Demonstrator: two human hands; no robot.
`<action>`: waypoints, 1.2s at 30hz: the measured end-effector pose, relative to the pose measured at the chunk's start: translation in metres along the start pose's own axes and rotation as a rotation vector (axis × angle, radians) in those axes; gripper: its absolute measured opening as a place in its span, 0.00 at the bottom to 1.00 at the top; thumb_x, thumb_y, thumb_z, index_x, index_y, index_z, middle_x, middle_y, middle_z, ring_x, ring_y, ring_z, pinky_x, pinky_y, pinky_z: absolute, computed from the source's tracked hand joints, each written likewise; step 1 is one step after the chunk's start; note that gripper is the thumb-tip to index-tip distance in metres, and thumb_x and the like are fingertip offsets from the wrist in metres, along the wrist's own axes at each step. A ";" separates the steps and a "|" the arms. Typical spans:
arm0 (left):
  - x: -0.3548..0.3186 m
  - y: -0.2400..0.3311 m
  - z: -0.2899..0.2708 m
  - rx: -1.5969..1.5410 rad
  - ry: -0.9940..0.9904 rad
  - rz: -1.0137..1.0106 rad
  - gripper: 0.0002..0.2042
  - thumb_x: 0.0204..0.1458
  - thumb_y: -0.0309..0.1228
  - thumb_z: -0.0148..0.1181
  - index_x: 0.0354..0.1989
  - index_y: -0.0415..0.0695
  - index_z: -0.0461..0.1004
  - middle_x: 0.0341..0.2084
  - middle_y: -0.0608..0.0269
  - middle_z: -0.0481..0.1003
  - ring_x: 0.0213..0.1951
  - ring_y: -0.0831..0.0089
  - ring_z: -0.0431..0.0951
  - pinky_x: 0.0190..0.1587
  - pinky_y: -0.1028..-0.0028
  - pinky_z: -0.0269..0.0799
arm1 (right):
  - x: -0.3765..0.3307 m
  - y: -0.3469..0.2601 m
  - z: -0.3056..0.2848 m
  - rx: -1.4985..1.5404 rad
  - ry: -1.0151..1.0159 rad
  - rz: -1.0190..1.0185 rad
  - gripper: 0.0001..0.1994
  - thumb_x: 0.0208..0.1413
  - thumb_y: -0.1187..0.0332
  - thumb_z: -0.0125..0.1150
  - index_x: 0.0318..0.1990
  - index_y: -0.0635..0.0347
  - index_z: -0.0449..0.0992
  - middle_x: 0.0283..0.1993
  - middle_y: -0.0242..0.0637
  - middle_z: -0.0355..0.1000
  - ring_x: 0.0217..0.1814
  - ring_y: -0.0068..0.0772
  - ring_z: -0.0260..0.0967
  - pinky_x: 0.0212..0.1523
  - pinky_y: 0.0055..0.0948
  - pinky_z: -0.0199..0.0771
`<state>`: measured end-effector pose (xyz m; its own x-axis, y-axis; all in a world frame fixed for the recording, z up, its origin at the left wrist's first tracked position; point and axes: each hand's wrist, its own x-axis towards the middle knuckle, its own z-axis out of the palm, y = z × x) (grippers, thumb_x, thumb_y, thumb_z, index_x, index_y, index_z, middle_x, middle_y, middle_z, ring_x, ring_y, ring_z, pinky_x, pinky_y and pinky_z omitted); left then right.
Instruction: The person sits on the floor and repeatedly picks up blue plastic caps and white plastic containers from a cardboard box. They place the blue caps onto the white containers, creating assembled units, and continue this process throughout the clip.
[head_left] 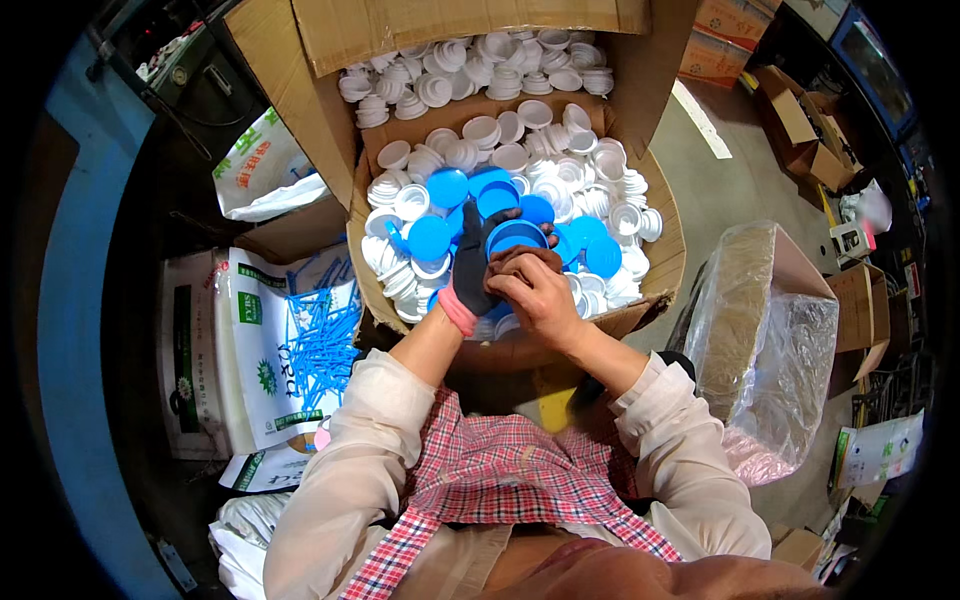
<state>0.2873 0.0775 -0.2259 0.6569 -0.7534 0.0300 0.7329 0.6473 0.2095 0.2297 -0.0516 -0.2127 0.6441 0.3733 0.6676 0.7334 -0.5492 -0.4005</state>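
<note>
My left hand (470, 272), in a dark glove with a pink cuff, grips a round blue plastic lid (516, 234) with a raised rim. The lid is tilted, so its hollow side shows. My bare right hand (540, 298) is closed at the lid's near edge, fingers bunched on a brown cloth (528, 254) pressed against the rim. Some of its fingertips are hidden by the cloth. Under both hands, several loose blue lids (429, 238) lie on a heap of white ribbed plastic pieces (625, 218) inside an open cardboard box (662, 262).
Behind, a second carton (470, 30) holds more white pieces. At left, blue plastic sticks (325, 335) lie on a white printed bag (258, 370). A plastic-lined box (745, 340) stands at right on the grey floor. More cartons (800, 125) line the far right.
</note>
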 end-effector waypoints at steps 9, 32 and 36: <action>-0.015 -0.020 -0.040 1.110 0.267 0.469 0.23 0.65 0.50 0.38 0.54 0.45 0.68 0.49 0.62 0.71 0.52 0.71 0.70 0.58 0.68 0.65 | 0.034 0.019 -0.008 -0.150 0.131 0.254 0.09 0.48 0.75 0.63 0.37 0.57 0.73 0.35 0.41 0.66 0.34 0.48 0.70 0.32 0.39 0.71; -0.240 0.286 -0.334 1.782 1.634 0.116 0.31 0.47 0.48 0.63 0.60 0.50 0.66 0.54 0.50 0.70 0.57 0.53 0.69 0.58 0.63 0.65 | -0.028 0.005 0.082 0.080 -0.506 0.364 0.08 0.46 0.74 0.62 0.36 0.56 0.75 0.36 0.38 0.70 0.38 0.42 0.71 0.37 0.36 0.66; -0.200 0.301 -0.390 1.874 1.670 -0.414 0.43 0.43 0.57 0.64 0.68 0.57 0.55 0.61 0.54 0.61 0.62 0.53 0.62 0.61 0.57 0.62 | -0.027 0.001 0.079 -0.016 -0.514 0.324 0.11 0.43 0.75 0.63 0.38 0.60 0.75 0.37 0.43 0.70 0.40 0.47 0.69 0.41 0.39 0.65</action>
<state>0.4452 0.4679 -0.5496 0.7924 0.4569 -0.4042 0.5728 -0.7851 0.2354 0.2299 -0.0030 -0.2811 0.8595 0.4960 0.1231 0.4814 -0.7050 -0.5207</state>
